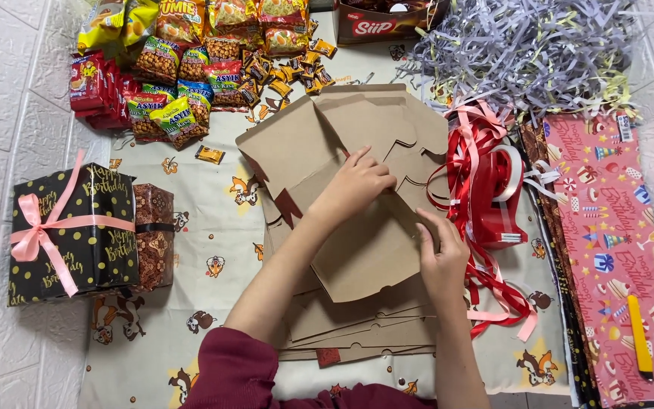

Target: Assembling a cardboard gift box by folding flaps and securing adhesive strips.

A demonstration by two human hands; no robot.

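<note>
The flat brown cardboard box blank (365, 242) lies on top of a stack of similar cardboard sheets (357, 333), in the middle of the patterned cloth (213, 235). Its long axis runs from near-left to far-right. The left hand (353, 185) presses on its far part with fingers bent, gripping nothing. The right hand (440, 254) pinches the right edge of the blank. Both hands touch it. Right of them lies a tangle of red ribbon (486, 189); at far left stands a black gift box with pink bow (70, 231).
</note>
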